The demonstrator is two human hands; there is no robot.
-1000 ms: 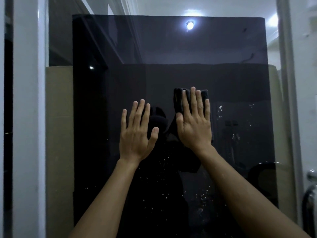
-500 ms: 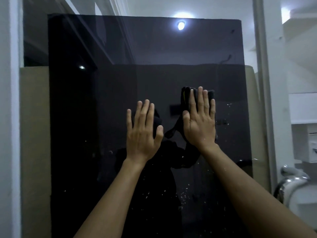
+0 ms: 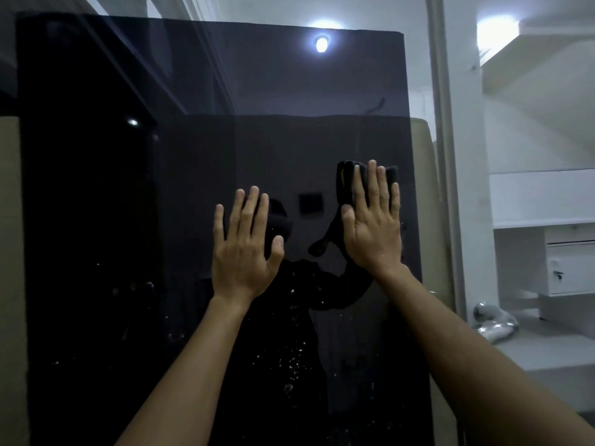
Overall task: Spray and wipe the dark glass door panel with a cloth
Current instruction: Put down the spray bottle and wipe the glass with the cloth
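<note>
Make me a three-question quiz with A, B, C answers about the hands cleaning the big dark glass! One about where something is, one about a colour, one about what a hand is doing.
1. Where is the cloth?
A. on the floor
B. under the right hand, against the glass panel
C. draped over the left hand

2. What colour is the cloth?
A. black
B. yellow
C. white

3. What is the left hand doing?
A. gripping a spray bottle
B. making a fist
C. lying flat on the glass, fingers straight

Answers: 1 B, the cloth pokes out above the right fingertips; 2 A, it looks as dark as the glass; 3 C, the fingers are spread and hold nothing.
</note>
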